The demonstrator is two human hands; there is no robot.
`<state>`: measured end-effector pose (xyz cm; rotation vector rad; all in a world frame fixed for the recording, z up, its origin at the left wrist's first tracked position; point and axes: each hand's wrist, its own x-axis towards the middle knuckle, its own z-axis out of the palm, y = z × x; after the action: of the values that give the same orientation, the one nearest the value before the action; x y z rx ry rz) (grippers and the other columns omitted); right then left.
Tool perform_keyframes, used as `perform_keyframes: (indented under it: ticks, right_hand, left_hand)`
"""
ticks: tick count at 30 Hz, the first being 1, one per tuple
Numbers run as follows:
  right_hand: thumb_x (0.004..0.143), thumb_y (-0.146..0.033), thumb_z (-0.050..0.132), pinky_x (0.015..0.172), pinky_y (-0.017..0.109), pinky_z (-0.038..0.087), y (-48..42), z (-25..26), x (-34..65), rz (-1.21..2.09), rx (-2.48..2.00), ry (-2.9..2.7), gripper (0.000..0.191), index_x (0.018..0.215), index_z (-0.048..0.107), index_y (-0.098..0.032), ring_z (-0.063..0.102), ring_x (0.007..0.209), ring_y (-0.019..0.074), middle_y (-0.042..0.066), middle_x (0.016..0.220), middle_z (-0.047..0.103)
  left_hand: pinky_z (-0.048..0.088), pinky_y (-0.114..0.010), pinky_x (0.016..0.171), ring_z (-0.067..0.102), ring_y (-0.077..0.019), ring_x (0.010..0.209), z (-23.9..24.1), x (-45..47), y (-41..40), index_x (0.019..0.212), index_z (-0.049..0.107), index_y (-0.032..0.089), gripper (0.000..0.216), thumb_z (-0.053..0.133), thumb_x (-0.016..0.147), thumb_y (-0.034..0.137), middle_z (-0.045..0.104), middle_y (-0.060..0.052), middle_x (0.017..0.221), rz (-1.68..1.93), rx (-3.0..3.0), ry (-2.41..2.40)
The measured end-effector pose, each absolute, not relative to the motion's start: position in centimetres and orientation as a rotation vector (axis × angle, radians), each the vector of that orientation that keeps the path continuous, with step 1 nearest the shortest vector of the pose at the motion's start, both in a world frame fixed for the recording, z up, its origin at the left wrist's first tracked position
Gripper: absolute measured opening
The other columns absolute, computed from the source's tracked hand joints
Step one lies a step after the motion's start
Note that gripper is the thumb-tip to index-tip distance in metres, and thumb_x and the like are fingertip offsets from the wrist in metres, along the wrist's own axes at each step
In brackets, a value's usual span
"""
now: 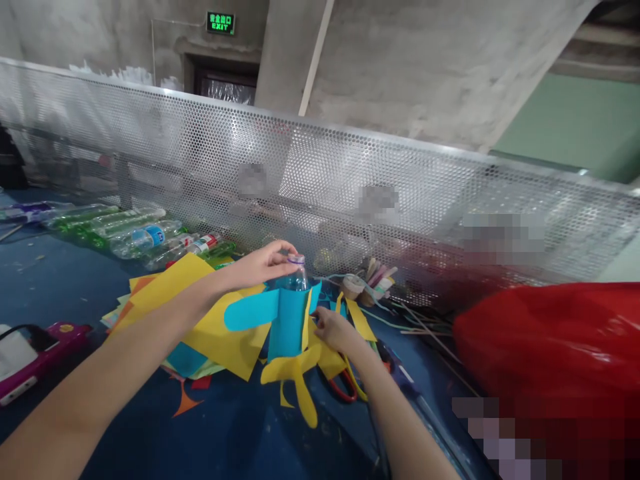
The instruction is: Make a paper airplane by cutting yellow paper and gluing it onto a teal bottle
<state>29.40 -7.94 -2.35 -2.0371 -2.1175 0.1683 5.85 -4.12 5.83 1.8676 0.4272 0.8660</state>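
Note:
A clear plastic bottle (pixel 296 277) stands upright on the blue table (pixel 225 433), wrapped in a blue paper sleeve (pixel 287 320) with a blue flap sticking out to the left and yellow paper strips (pixel 297 377) at its foot. My left hand (pixel 263 263) grips the bottle's capped top from the left. My right hand (pixel 335 331) has its fingers closed against the sleeve's lower right side, where a yellow strip runs.
Yellow, orange and blue paper sheets (pixel 200 313) lie left of the bottle. Several empty bottles (pixel 135 237) lie along the perforated metal screen (pixel 350 187). Red-handled scissors (pixel 345 387), tape rolls (pixel 355 285), a pink device (pixel 35 357) and a red bag (pixel 550 347) are nearby.

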Motion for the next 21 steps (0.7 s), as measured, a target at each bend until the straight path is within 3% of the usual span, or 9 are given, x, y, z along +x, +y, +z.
perform_keyframes:
  ticks: [3,6,8,14,18,21]
  right_hand:
    - [0.079,-0.015,0.058,0.062,0.025,0.049,-8.4,0.5,31.0,0.108,-1.958,-1.957,0.016,0.093,0.065,-0.015,0.067,0.073,0.0189,0.006,0.080,0.071]
    - [0.090,-0.031,0.045,0.071,0.030,0.052,-10.5,4.1,31.6,-0.069,-1.826,-1.745,0.025,0.102,0.061,-0.016,0.065,0.084,0.0205,0.010,0.096,0.068]
    - [0.086,-0.036,0.053,0.068,0.032,0.053,-12.5,6.2,30.9,-0.251,-1.450,-1.525,0.022,0.094,0.064,-0.018,0.065,0.079,0.0211,0.008,0.091,0.067]
    - [0.087,-0.021,0.056,0.077,0.033,0.052,-16.9,8.7,26.2,-0.545,-1.109,-1.692,0.014,0.093,0.069,-0.023,0.064,0.085,0.0189,0.004,0.090,0.068]
    - [0.089,-0.015,0.052,0.078,0.031,0.052,-17.8,8.8,24.8,-0.424,-1.009,-1.980,0.020,0.099,0.068,-0.022,0.063,0.089,0.0176,0.005,0.094,0.067]
    - [0.089,-0.016,0.052,0.081,0.031,0.051,-18.2,9.0,25.0,-0.336,-1.001,-2.049,0.020,0.101,0.067,-0.021,0.062,0.092,0.0177,0.005,0.098,0.067]
  left_hand:
    - [0.044,-0.037,0.093,0.058,-0.0212,0.111,5.5,6.5,-5.0,0.106,0.050,0.019,0.023,0.057,0.085,0.026,0.064,-0.010,0.116,0.861,1.737,0.346]
    - [0.043,-0.038,0.095,0.059,-0.0211,0.109,5.3,7.3,-6.1,0.102,0.053,0.017,0.022,0.060,0.083,0.023,0.064,-0.010,0.114,0.865,1.698,0.285]
    - [0.043,-0.038,0.095,0.059,-0.0206,0.108,5.2,7.7,-6.9,0.102,0.054,0.017,0.022,0.062,0.082,0.023,0.064,-0.009,0.113,0.881,1.748,0.233]
    - [0.046,-0.038,0.089,0.060,-0.0213,0.103,5.1,8.2,-9.3,0.113,0.050,0.020,0.037,0.065,0.080,0.028,0.065,-0.008,0.107,0.894,1.887,0.230]
    - [0.049,-0.038,0.086,0.061,-0.0203,0.098,5.3,7.8,-9.7,0.135,0.027,0.026,0.072,0.069,0.076,0.021,0.064,-0.006,0.104,0.922,1.867,0.207]
    - [0.052,-0.034,0.081,0.062,-0.0182,0.095,5.2,7.5,-9.3,0.136,0.027,0.031,0.072,0.067,0.077,0.020,0.055,-0.008,0.119,0.975,1.944,0.149]
